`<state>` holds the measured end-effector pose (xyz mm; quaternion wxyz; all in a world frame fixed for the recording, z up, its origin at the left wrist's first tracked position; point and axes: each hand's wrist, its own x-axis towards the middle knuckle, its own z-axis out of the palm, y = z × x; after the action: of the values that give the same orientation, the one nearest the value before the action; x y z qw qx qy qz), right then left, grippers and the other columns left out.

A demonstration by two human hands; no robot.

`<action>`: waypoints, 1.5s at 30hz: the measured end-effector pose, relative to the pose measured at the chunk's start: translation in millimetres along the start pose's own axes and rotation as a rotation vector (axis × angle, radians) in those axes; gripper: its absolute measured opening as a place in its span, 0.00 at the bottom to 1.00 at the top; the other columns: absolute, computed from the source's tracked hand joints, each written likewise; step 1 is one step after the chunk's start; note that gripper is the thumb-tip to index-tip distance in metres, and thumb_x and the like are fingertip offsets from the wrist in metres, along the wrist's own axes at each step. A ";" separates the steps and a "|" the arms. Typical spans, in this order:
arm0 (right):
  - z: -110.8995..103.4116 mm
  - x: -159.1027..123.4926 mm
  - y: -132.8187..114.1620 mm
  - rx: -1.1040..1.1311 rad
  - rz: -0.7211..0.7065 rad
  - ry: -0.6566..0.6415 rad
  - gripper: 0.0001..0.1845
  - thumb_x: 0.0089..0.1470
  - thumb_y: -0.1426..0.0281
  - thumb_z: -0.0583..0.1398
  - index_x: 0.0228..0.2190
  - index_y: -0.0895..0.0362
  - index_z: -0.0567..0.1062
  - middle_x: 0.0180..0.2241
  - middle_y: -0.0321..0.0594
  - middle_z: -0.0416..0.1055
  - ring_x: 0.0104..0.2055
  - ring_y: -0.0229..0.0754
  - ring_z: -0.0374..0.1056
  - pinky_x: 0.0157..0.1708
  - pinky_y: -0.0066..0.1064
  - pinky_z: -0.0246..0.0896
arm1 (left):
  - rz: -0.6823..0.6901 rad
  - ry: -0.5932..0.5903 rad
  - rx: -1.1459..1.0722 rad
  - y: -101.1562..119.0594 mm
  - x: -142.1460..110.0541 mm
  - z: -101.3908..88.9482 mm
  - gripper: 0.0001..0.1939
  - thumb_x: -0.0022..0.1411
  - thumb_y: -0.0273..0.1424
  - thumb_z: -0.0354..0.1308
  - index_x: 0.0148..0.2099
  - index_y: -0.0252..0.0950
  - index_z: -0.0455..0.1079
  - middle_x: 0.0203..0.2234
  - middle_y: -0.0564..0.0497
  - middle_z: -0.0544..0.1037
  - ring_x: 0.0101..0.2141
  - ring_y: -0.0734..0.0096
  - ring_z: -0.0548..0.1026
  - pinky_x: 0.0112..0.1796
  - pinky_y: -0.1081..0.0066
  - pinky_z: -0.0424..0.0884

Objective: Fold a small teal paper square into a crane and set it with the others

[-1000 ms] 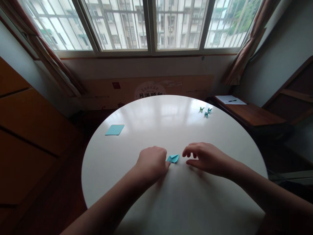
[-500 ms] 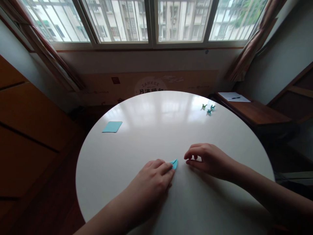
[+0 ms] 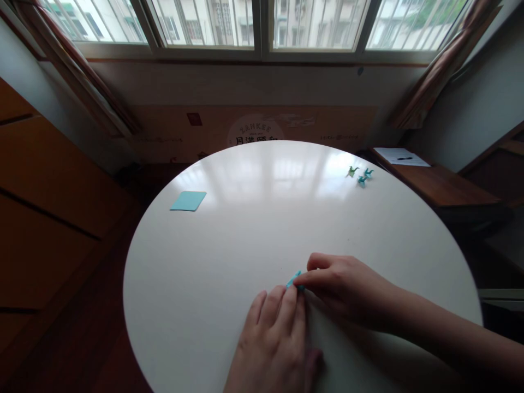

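A small piece of folded blue origami paper [image 3: 293,279] lies on the white round table [image 3: 196,295], mostly covered by my fingers. My left hand [image 3: 274,333] is flat, fingers stretched forward, with the fingertips resting against the paper's near side. From the right, my right hand [image 3: 339,284] reaches in with its index finger on the paper and the other fingers curled. Its thumb is largely hidden, and so is the shape of the fold.
Blue square paper [image 3: 188,201] lies at the table's left. Three small folded paper birds, among them a green one [image 3: 352,172], stand at the far right. Beyond the table is a wooden side table [image 3: 454,188] bearing a white sheet [image 3: 401,156] and a pen.
My left hand has swung from gripping the paper's left side to lying flat at its near side. My right hand, apart from the paper before, now touches it. The view has tilted downward.
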<state>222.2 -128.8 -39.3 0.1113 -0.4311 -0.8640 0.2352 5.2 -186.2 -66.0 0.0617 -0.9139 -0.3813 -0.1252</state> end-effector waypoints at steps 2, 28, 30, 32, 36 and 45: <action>-1.1 2.4 -0.5 -0.010 0.000 -0.010 0.16 0.59 0.72 0.58 0.45 0.44 0.79 0.36 0.35 0.72 0.33 0.37 0.70 0.33 0.28 0.58 | -0.015 0.013 0.002 -2.0 -0.7 0.5 0.30 0.70 0.45 0.49 0.63 0.28 0.66 0.58 0.41 0.73 0.57 0.51 0.69 0.56 0.55 0.63; -19.2 5.6 22.3 0.175 -0.101 0.106 0.11 0.61 0.73 0.60 0.44 0.54 0.80 0.36 0.40 0.73 0.29 0.33 0.67 0.30 0.24 0.61 | -0.089 -0.017 -0.100 -4.8 -3.8 1.0 0.30 0.69 0.47 0.51 0.65 0.35 0.64 0.60 0.40 0.70 0.57 0.49 0.67 0.58 0.52 0.63; -18.9 5.8 21.7 0.161 -0.133 0.030 0.10 0.61 0.72 0.61 0.43 0.53 0.80 0.35 0.39 0.73 0.30 0.34 0.67 0.31 0.24 0.61 | -0.090 -0.027 -0.116 -4.9 -3.2 -1.0 0.30 0.69 0.46 0.50 0.65 0.34 0.64 0.60 0.40 0.70 0.57 0.50 0.68 0.58 0.51 0.63; -17.7 9.0 22.1 0.133 -0.154 0.001 0.08 0.60 0.70 0.62 0.42 0.53 0.81 0.35 0.39 0.74 0.31 0.34 0.68 0.32 0.25 0.61 | -0.088 -0.041 -0.129 -5.0 -2.8 -3.4 0.30 0.69 0.46 0.51 0.66 0.34 0.63 0.61 0.40 0.70 0.58 0.50 0.68 0.58 0.52 0.63; -16.9 20.4 24.7 0.111 -0.182 -0.054 0.06 0.61 0.67 0.63 0.38 0.53 0.81 0.35 0.38 0.75 0.32 0.34 0.69 0.32 0.25 0.60 | -0.068 -0.072 -0.149 -6.5 -3.1 -8.3 0.30 0.69 0.46 0.51 0.66 0.34 0.63 0.62 0.41 0.69 0.58 0.50 0.68 0.59 0.52 0.63; -22.1 40.9 17.8 -0.023 -0.242 -0.180 0.03 0.59 0.71 0.62 0.34 0.56 0.77 0.34 0.36 0.74 0.31 0.34 0.67 0.30 0.25 0.55 | -0.037 -0.106 -0.210 -14.8 -4.2 -12.0 0.30 0.68 0.46 0.53 0.65 0.36 0.65 0.62 0.43 0.69 0.59 0.51 0.68 0.59 0.53 0.63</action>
<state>218.6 -80.2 -29.6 0.0559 -0.3019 -0.9188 0.2479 -10.4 -181.1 -55.3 -0.0569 -0.9134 -0.3857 -0.1171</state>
